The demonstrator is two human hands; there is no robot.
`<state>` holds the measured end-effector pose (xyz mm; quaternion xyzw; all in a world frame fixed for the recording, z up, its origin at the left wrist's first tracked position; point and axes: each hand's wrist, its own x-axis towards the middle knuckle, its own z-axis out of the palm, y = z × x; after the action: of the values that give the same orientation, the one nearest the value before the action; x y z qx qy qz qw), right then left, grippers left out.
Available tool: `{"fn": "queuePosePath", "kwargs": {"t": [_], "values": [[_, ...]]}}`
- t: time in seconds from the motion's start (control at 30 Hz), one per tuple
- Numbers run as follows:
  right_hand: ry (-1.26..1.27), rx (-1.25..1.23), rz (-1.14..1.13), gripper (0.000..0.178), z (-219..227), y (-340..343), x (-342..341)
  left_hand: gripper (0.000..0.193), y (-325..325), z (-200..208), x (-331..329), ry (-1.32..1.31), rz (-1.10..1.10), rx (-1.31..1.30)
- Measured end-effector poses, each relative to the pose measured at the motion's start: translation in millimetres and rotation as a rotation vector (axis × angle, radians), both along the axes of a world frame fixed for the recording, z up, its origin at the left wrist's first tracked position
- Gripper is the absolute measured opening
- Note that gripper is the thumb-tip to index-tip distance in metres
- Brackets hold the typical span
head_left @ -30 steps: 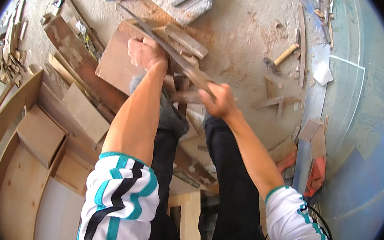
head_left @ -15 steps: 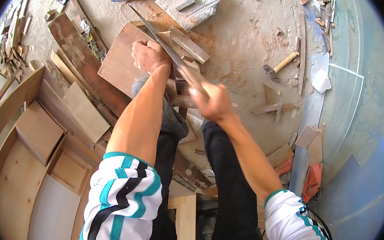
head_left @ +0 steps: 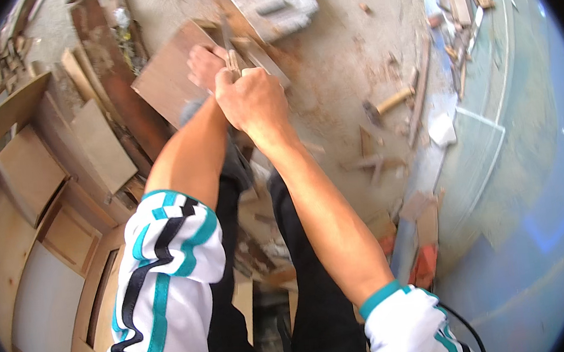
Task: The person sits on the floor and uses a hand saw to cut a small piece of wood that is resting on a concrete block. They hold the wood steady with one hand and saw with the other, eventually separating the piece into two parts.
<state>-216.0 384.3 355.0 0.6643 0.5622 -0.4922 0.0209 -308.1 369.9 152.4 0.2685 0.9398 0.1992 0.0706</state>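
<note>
My right hand [head_left: 252,101] is closed round the handle of a handsaw [head_left: 226,32], whose narrow blade points away from me. Close beside it, my left hand [head_left: 205,66] presses with curled fingers on a brown wooden board [head_left: 167,72], at its right part. The blade lies next to that edge of the board. Just right of the saw, a wooden bar [head_left: 266,62] slants on the ground. My foot and what supports the board are partly hidden under my arms. Motion blurs the saw and my left fingers.
A pale slab [head_left: 277,7] lies beyond the bar. A hammer [head_left: 390,102] rests on the floor to the right, near wood scraps and glass sheets [head_left: 488,136]. Wooden cabinet frames [head_left: 37,172] and a long brown plank [head_left: 108,64] stand at the left.
My right hand has pushed forward and left, up beside my left hand, carrying the saw with it. The view has shifted slightly to the right. My left hand stays on the board.
</note>
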Motion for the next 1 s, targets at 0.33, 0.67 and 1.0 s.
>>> {"fn": "queuePosePath", "kwargs": {"t": [0.33, 0.67, 1.0], "values": [[0.122, 0.017, -0.007, 0.029, 132, -76, 64, 0.017, -9, 8, 9, -0.093, 0.026, 0.057], [0.039, -0.118, 0.077, 0.04, 102, -52, 17, 0.018, -13, -1, 12, -0.142, 0.007, 0.091], [-0.047, -0.109, 0.029, 0.052, 19, -9, 8, 0.017, -6, 5, 12, -0.095, 0.004, 0.154]]}}
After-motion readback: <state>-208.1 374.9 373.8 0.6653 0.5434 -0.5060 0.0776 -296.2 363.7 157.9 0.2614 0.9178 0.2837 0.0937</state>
